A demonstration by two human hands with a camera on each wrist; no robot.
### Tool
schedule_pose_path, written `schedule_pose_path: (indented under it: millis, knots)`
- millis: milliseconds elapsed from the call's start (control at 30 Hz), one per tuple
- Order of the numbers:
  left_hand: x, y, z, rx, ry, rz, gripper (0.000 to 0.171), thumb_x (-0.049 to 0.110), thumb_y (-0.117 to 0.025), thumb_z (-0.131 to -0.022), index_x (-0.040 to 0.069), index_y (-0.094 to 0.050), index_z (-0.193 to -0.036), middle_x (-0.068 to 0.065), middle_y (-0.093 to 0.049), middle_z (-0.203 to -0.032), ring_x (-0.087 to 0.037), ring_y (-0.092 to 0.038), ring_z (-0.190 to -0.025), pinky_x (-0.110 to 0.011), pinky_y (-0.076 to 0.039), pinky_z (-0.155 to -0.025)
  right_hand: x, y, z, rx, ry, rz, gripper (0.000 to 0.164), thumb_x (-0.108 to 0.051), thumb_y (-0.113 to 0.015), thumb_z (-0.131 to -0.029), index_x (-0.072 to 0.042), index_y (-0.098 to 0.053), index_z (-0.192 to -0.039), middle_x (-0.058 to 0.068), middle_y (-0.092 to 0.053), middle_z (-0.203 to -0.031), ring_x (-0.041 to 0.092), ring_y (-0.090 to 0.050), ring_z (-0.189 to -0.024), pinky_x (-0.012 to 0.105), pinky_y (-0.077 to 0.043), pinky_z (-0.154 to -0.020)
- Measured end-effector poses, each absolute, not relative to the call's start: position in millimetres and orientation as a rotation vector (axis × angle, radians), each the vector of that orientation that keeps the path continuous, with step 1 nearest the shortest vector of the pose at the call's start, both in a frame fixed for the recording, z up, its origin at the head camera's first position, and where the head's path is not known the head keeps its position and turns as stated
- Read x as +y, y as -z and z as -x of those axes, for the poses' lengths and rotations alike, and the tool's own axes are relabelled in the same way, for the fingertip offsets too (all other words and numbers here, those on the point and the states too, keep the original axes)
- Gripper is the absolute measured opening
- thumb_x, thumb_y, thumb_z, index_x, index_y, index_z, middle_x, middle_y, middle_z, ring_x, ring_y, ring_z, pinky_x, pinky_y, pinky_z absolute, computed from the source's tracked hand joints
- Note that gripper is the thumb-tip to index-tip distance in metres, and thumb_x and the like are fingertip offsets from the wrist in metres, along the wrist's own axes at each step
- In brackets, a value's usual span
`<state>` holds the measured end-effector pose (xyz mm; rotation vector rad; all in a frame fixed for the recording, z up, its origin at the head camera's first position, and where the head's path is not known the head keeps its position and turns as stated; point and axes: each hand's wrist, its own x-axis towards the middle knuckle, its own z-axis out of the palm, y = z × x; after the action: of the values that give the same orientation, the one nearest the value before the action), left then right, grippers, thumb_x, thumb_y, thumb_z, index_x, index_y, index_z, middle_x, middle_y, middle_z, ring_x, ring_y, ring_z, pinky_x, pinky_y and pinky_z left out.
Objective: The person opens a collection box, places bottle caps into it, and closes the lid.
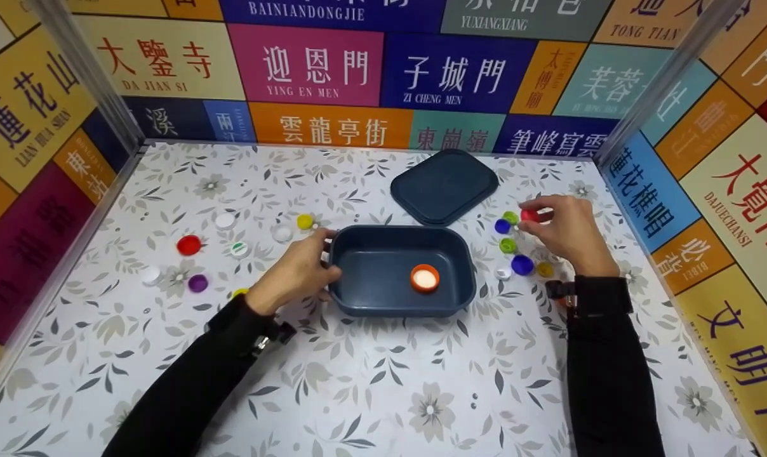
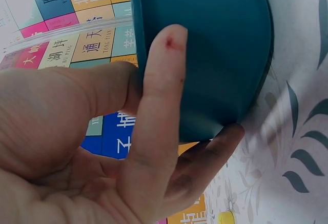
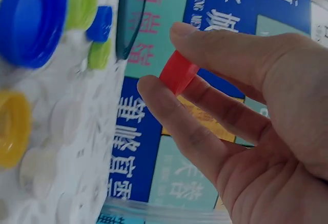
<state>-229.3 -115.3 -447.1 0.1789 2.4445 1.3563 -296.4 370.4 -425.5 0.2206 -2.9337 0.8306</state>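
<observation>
A dark blue-grey plastic box [image 1: 371,304] stands uncovered on the table, with one orange bottle cap with a pale inside [image 1: 425,279] in it. My left hand [image 1: 298,270] grips the box's left end. In the left wrist view its thumb hooks at the rim while the index finger [image 2: 164,85] lies along the outer wall. To the right of the box, my right hand [image 1: 571,231] pinches a red bottle cap [image 3: 178,73] between thumb and fingertips, raised above the table. Close by lie green, blue and yellow caps, among them a large blue cap [image 1: 522,264].
Behind the box lies its dark lid [image 1: 444,187], flat on the floral table cover [image 1: 383,393]. Several loose caps are scattered on the left, including a red cap [image 1: 188,245], a purple cap [image 1: 197,283] and a yellow cap [image 1: 304,221]. Panels with printed signs enclose the back and sides.
</observation>
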Motion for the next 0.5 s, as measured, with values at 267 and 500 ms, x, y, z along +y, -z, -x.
schedule_pose_path:
  millis: [267, 500]
  knots:
    - [-116, 448, 231, 2.456, -1.348, -0.182, 0.076, -0.005, -0.072, -0.104, 0.008, -0.044, -0.173, -0.027, -0.066, -0.157, -0.036, -0.083, -0.094, -0.049, -0.077, -0.07, 335, 414, 286, -2.858, -0.831, -0.461, 0.03, -0.013, -0.093, -0.101, -0.009, -0.089, -0.131, 0.019, -0.088, -0.127, 0.044, -0.087, -0.114, 0.066, -0.072, -0.098]
    - [-114, 448, 230, 2.45, -1.345, -0.17, 0.076, -0.006, -0.073, -0.103, 0.007, -0.044, -0.173, -0.027, -0.067, -0.156, -0.04, -0.083, -0.1, -0.041, -0.075, -0.066, 303, 411, 276, -2.767, -0.821, -0.658, 0.028, -0.01, -0.096, -0.097, -0.01, -0.091, -0.125, 0.014, -0.089, -0.116, 0.035, -0.089, -0.103, 0.056, -0.076, -0.09]
